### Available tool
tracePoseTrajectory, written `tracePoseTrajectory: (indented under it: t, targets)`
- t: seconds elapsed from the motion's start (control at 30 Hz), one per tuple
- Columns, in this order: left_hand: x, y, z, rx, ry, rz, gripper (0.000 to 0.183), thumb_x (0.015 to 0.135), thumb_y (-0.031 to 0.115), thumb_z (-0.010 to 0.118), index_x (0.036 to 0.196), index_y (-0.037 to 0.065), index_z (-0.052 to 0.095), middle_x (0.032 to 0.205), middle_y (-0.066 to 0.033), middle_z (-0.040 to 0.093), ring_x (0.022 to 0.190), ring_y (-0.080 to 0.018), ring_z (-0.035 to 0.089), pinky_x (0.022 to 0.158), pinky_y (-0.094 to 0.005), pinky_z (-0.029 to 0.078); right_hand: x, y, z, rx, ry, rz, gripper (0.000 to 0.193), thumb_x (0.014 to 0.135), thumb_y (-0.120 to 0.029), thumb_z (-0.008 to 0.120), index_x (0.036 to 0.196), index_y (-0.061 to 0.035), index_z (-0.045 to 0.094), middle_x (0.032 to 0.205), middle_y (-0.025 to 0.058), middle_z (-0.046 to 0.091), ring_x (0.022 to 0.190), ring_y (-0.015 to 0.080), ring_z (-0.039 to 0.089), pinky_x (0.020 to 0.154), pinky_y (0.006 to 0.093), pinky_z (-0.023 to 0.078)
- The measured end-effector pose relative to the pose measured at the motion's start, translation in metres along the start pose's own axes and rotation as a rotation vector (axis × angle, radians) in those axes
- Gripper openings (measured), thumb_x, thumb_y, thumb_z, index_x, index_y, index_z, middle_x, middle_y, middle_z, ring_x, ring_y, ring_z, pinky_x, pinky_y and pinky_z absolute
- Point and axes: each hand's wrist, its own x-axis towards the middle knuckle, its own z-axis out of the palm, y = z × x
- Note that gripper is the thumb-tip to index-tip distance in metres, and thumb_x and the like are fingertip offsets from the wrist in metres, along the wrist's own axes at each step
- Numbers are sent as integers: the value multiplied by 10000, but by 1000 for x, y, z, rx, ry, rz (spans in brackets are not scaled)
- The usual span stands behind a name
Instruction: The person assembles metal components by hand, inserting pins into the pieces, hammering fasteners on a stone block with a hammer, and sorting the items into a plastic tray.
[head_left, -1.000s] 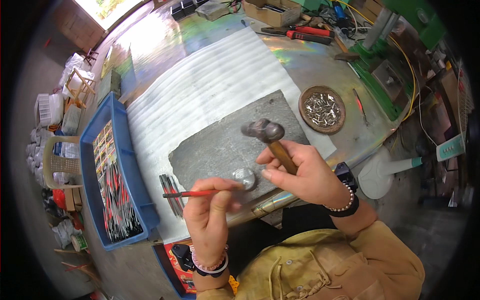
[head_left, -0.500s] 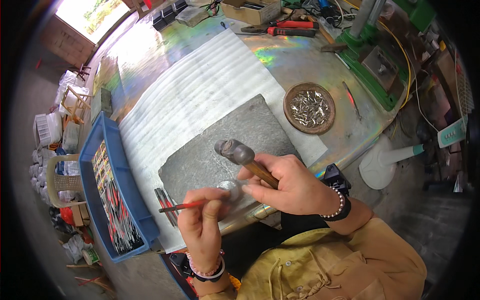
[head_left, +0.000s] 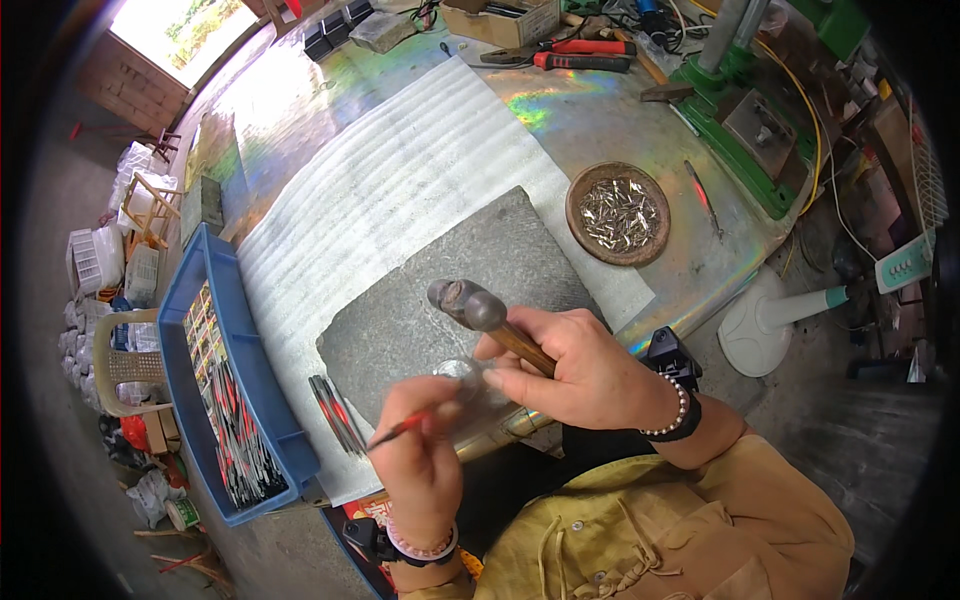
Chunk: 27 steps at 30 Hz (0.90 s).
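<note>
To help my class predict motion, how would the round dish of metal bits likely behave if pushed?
The dish would probably slide rather than roll, since it rests upright. Its loose metal bits might spill if it tipped, since nothing covers them.

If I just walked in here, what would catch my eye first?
Most likely the ball-peen hammer in the person's right grip, held above a rough grey stone slab, while the left grip holds a slim red-and-black tool. Next, the blue plastic bin at left, with many slim red, black and grey pieces, and the round brown bowl of shiny metal bits beyond the slab's right side.
</note>
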Motion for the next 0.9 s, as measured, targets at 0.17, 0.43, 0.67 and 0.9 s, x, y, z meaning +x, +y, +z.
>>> tracePoseTrajectory:
  t: [0.17,0.43,0.67,0.9]
  targets:
    - [0,7,11,334,40,211,305,691,-150,520,935,24,577,849,-160,602,751,-310,622,651,-351,502,0,-1,0,-16,-16,15,195,815,-108,652,963,1,585,628,20,520,565,67,453,555,247,412]
    - [-3,14,5,337,-9,183,303,667,-107,557,923,50,599,820,-133,607,682,-300,612,580,-360,499,-6,-43,-1,103,-196,-184,315,780,-182,720,986,12,583,701,115,567,622,163,558,574,286,446]
    - [-12,-7,5,197,18,225,280,697,16,645,976,31,635,854,-139,650,731,-301,642,602,-338,517,-1,-76,7,-176,-260,-415,259,790,-89,701,1000,-5,574,866,144,611,752,322,607,676,332,499]
    - [-1,8,-4,307,-13,225,288,689,-29,593,960,66,573,858,-93,570,683,-292,606,559,-358,478,-33,-84,-3,79,-99,-44,338,870,-40,594,1177,-20,453,994,76,569,920,108,564,727,254,488]
